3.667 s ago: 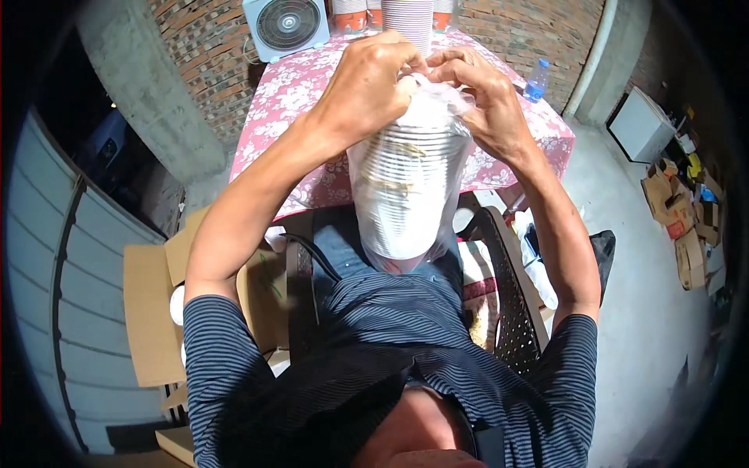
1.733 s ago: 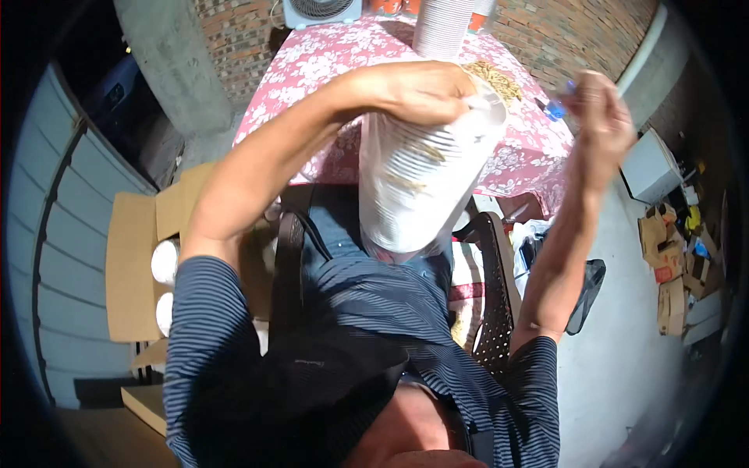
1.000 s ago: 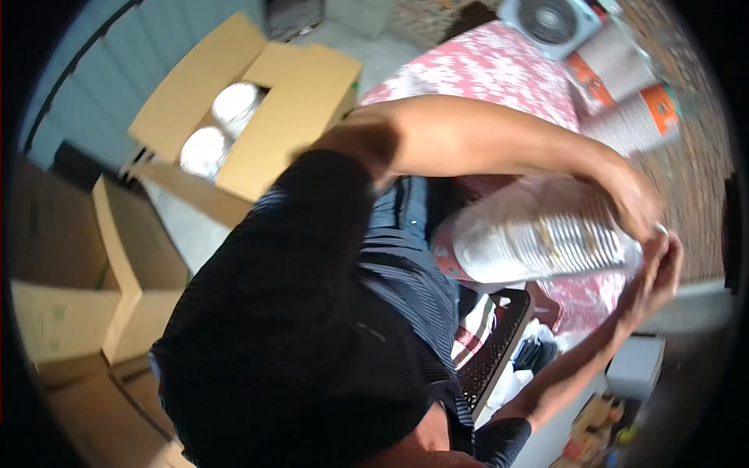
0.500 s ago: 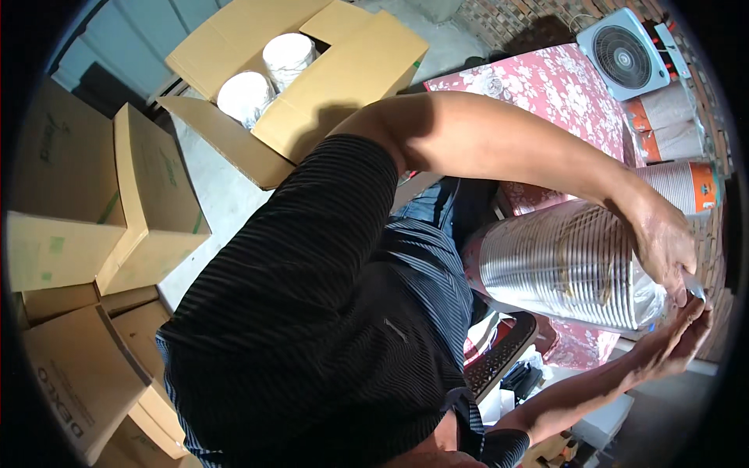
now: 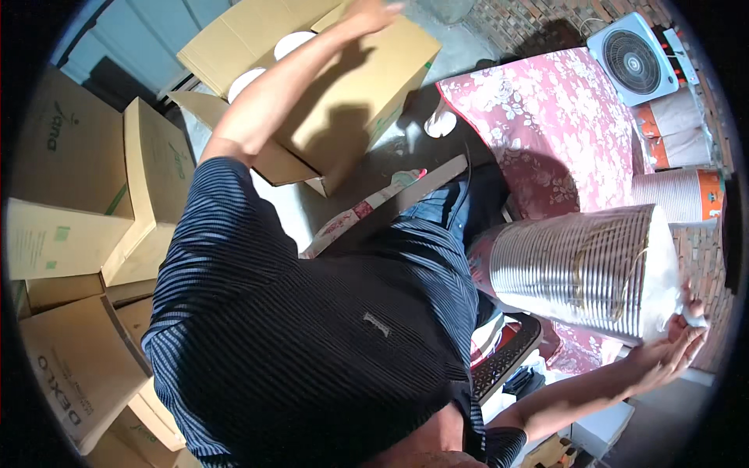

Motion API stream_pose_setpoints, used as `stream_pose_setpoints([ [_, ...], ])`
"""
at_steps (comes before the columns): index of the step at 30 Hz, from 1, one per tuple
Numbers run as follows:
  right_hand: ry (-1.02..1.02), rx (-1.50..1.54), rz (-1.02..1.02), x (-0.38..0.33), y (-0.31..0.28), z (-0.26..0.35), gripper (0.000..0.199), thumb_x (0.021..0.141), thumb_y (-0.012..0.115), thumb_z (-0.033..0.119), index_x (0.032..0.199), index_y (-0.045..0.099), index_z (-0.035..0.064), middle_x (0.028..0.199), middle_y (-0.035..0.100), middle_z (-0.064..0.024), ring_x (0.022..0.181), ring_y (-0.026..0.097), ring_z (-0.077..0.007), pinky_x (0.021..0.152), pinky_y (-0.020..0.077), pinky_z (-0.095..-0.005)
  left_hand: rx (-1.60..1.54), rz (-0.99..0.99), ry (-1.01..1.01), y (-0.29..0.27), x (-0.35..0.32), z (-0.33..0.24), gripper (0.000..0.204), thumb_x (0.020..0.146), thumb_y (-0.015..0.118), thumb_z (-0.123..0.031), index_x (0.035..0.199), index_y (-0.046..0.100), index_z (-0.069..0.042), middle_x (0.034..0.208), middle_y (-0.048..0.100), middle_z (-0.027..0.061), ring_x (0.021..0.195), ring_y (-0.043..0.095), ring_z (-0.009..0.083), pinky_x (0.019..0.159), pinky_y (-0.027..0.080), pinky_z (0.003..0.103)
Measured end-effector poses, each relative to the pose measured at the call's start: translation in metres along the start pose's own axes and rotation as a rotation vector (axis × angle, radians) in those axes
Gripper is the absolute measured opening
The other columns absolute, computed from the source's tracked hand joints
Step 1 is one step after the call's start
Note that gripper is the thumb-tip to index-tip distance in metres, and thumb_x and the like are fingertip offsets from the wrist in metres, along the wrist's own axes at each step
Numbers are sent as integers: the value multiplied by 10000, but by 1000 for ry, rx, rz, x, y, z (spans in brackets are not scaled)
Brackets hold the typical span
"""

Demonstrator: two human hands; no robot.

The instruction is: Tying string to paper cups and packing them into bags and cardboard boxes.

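Observation:
A long stack of nested tubs with pale rims, wrapped in a clear plastic bag, lies tilted by my body on the right. My right hand is closed on the gathered end of the bag, at the stack's far right. Away from the stack, my left hand is above an open cardboard box at the top; the picture's edge cuts it off in part. Its visible fingers look stretched out, and nothing shows in them. Two white round stack ends show in the box, partly behind my left forearm.
Beyond the stack stands a table with a pink floral cloth. A grey fan and another stack of tubs with an orange end are at the right. Closed cartons pile up on the left. A dark perforated armrest is below the stack.
My left hand has let go of the bag's end and swung up and left over the open box. My right hand stays on the bag.

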State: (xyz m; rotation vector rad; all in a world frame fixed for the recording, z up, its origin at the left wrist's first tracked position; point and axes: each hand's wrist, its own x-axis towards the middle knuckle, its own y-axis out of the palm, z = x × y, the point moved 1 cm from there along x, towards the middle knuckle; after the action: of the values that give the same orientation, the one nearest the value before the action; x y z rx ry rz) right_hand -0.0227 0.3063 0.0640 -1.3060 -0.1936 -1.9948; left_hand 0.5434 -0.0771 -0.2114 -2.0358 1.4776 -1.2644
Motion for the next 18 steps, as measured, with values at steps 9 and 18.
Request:
stream_pose_setpoints([
  [9, 172, 21, -166, 4, 16, 24, 124, 1001, 498, 156, 960, 503, 39, 871, 482, -50, 841, 497, -168, 931, 451, -335, 12, 644, -780, 33, -140, 185, 642, 894, 673, -565, 1074, 738, 48, 1160, 720, 249, 1122, 687, 347, 957, 520, 424],
  [18, 191, 57, -99, 12, 8, 27, 100, 923, 501, 97, 861, 424, 84, 786, 329, -14, 736, 334, -143, 748, 335, -304, 347, 543, -538, 33, -147, 197, 688, 924, 592, -584, 1180, 712, 43, 1295, 661, 251, 1237, 624, 389, 1070, 476, 448],
])
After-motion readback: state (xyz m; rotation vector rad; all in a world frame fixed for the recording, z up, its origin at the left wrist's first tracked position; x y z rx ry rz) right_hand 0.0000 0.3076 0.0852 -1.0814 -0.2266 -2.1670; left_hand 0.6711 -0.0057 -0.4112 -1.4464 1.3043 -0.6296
